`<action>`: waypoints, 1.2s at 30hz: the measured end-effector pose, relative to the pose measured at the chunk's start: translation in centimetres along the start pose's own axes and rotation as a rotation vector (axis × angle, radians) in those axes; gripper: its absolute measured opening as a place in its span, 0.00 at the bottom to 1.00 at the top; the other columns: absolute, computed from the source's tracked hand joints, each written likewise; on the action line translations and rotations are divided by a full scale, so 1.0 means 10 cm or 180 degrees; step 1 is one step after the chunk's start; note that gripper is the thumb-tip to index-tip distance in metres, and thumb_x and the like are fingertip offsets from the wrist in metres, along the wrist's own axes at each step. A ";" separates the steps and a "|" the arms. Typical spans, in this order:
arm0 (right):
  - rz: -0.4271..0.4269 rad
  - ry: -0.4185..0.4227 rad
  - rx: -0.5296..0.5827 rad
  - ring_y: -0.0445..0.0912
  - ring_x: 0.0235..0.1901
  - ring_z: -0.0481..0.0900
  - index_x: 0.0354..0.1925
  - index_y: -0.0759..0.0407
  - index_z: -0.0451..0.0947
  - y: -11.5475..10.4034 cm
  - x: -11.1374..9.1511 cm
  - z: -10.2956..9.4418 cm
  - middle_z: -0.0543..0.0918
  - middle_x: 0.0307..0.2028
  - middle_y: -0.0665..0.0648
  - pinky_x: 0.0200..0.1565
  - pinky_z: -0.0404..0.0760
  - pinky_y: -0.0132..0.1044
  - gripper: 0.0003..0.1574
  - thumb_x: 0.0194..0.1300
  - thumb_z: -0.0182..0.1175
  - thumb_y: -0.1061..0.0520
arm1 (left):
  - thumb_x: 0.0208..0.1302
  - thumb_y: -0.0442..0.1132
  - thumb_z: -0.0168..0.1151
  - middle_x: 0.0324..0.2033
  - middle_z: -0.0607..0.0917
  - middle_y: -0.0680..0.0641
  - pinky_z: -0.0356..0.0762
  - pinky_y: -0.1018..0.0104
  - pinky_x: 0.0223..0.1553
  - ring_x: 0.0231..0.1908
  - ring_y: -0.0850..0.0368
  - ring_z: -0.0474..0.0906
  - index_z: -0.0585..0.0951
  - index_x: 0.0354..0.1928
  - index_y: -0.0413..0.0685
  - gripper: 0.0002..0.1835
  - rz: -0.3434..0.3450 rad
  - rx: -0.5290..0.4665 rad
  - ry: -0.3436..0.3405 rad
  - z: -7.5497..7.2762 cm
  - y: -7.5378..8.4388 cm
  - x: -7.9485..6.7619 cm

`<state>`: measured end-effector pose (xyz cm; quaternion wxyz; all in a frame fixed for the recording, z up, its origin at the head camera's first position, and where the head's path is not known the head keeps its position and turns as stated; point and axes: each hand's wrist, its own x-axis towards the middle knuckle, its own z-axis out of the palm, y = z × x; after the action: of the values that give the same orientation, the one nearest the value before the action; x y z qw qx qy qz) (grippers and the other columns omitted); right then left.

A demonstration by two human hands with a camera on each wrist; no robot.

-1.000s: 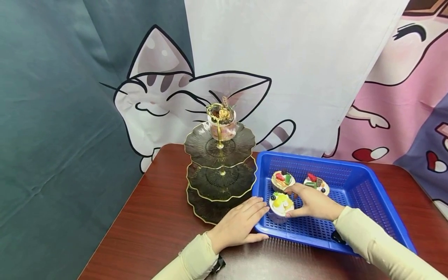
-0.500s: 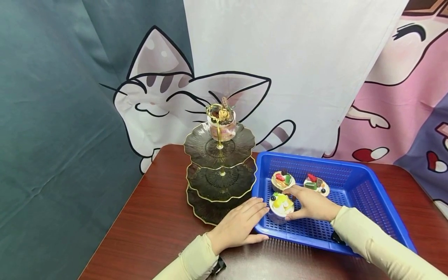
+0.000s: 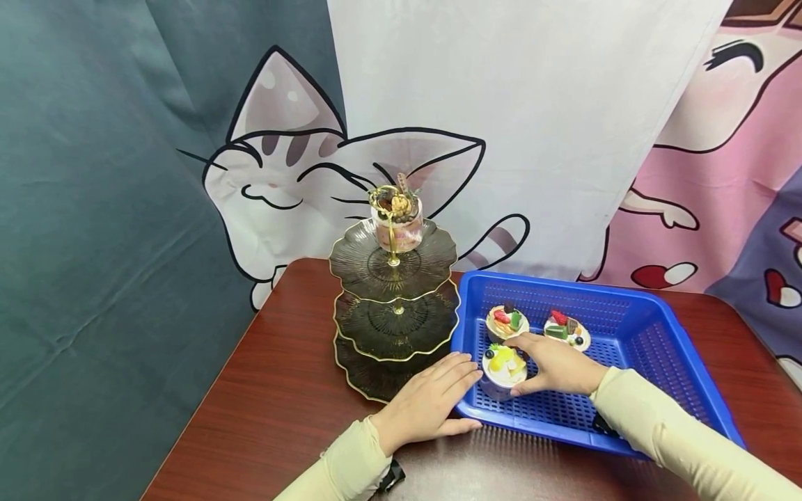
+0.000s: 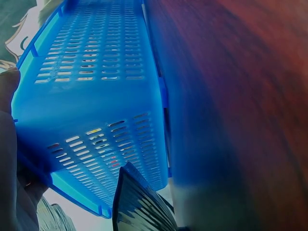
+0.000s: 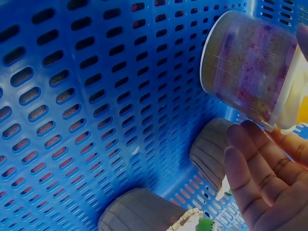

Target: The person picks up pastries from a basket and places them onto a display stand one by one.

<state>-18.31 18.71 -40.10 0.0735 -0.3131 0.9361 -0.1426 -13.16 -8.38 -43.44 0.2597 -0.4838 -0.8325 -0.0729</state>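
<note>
A clear dessert cup (image 3: 503, 372) with white cream, yellow fruit and a blueberry on top stands in the near left corner of the blue basket (image 3: 545, 430). My right hand (image 3: 560, 365) pinches this cup near its top, thumb on the near side and fingers on the far side. In the right wrist view, the cup (image 5: 248, 67) shows purple and cream layers, with a fingertip at its rim. My left hand (image 3: 429, 396) lies with straight fingers against the basket's left rim. Beside it, the left wrist view shows the basket's slotted outer wall (image 4: 91, 101).
Two fruit tarts, a round one (image 3: 506, 321) and an oval one (image 3: 567, 330), sit farther back in the basket. Left of it stands a three-tier dark stand (image 3: 397, 327) with gold edges. Its top tier bears a chocolate-topped dessert cup (image 3: 401, 233). All rest on a reddish-brown table (image 3: 250, 417).
My right hand has shifted very slightly left around the cup. The left hand, the basket and the stand have stayed in place.
</note>
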 end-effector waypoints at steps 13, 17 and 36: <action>0.0025 0.0066 0.0095 0.52 0.49 0.81 0.56 0.65 0.73 0.04 0.03 0.04 0.82 0.51 0.59 0.54 0.80 0.53 0.49 0.47 0.70 0.33 | 0.58 0.63 0.61 0.57 0.79 0.48 0.54 0.65 0.75 0.65 0.52 0.69 0.74 0.60 0.45 0.36 -0.0008 -0.0020 -0.0004 0.00 0.00 0.00; 0.0008 0.0099 0.0124 0.52 0.48 0.81 0.55 0.66 0.73 0.05 0.03 0.05 0.82 0.49 0.59 0.53 0.80 0.53 0.47 0.48 0.71 0.35 | 0.58 0.63 0.60 0.58 0.79 0.48 0.54 0.65 0.75 0.66 0.53 0.68 0.74 0.60 0.45 0.36 -0.0035 -0.0044 -0.0029 0.01 0.01 0.00; 0.0065 0.0276 0.0064 0.48 0.44 0.82 0.54 0.68 0.75 0.03 -0.01 -0.06 0.83 0.47 0.60 0.49 0.83 0.50 0.49 0.45 0.71 0.34 | 0.59 0.65 0.58 0.58 0.78 0.49 0.56 0.65 0.74 0.65 0.54 0.69 0.74 0.60 0.45 0.36 0.0050 0.0058 0.0040 0.00 -0.01 0.00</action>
<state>-18.54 19.09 -39.67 0.0375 -0.2963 0.9400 -0.1647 -13.19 -8.42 -43.39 0.2699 -0.4875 -0.8277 -0.0663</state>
